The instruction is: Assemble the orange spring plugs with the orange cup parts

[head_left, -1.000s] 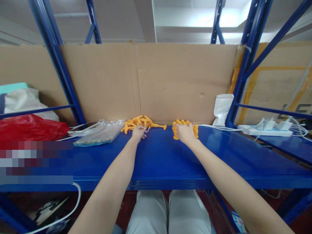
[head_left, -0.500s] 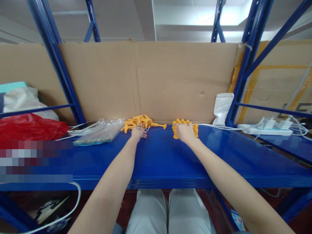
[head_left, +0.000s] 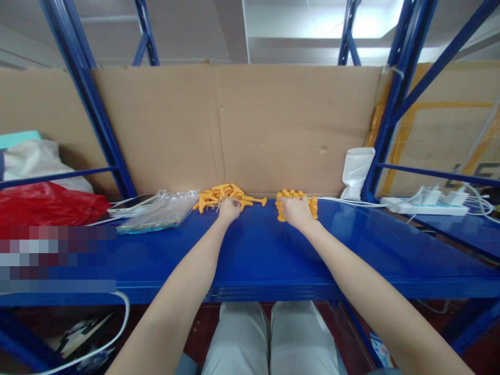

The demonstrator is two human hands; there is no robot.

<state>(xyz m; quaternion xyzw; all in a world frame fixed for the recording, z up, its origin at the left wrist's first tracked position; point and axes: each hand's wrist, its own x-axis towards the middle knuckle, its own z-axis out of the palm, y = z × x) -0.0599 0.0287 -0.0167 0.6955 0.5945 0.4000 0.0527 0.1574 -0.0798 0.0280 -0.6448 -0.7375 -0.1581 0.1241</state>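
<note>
At the back of the blue shelf lies a pile of yellow plastic pieces (head_left: 214, 196), with thin metal chains among them. My left hand (head_left: 228, 210) is closed at the pile's right front edge. A yellow T-shaped piece (head_left: 246, 203) sticks out from its fingers, which partly hide it. Further right, my right hand (head_left: 296, 211) is closed over a knobbed yellow plastic piece (head_left: 314, 207) standing on the shelf. The hand covers the middle of that piece; round knobs show along its top and side.
Clear plastic bags (head_left: 160, 208) lie left of the pile, near a red plastic bag (head_left: 54, 203). A cardboard sheet (head_left: 273, 125) backs the blue shelf (head_left: 265, 255). Right of my hands stand a white pouch (head_left: 357, 172) and a power strip (head_left: 425, 208) with cables.
My left hand has moved slightly right, its fingers going from spread to closed, and a yellow T-shaped piece now shows beside them. My right hand stays on the knobbed piece.
</note>
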